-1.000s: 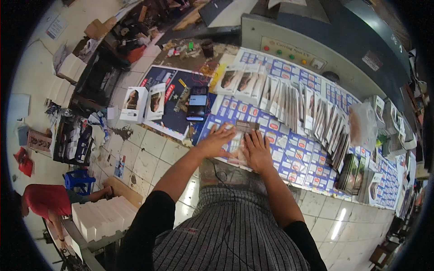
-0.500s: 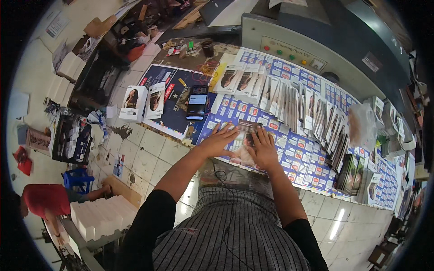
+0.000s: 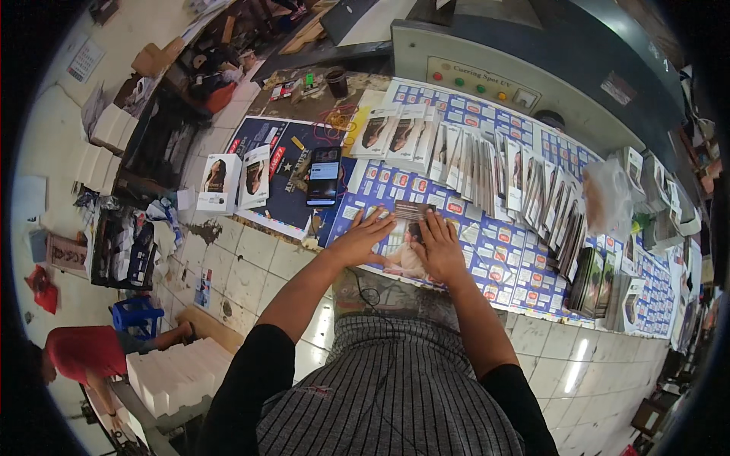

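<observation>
A flat printed box [image 3: 403, 252] with a picture and a dark end lies near the table's front edge. My left hand [image 3: 363, 238] rests on its left side, fingers stretched out and thumb toward the middle. On the right side lies my right hand [image 3: 441, 248], its fingers extended over the box's edge. Both palms are down and neither hand grips anything. Parts of the box are hidden beneath my hands. Blue printed sheets [image 3: 498, 266] cover the table under it.
A long row of flat cartons [image 3: 487, 171] leans beyond my hands. To the left are a phone [image 3: 324, 176], two white boxes [image 3: 220, 182] and a dark poster [image 3: 285, 159]. A cup [image 3: 337, 82] and a grey machine [image 3: 471, 57] stand behind. Another person [image 3: 84, 353] is at lower left.
The whole view has shifted slightly. Both hands stay flat on the box in nearly the same positions. The other person at lower left has moved a little.
</observation>
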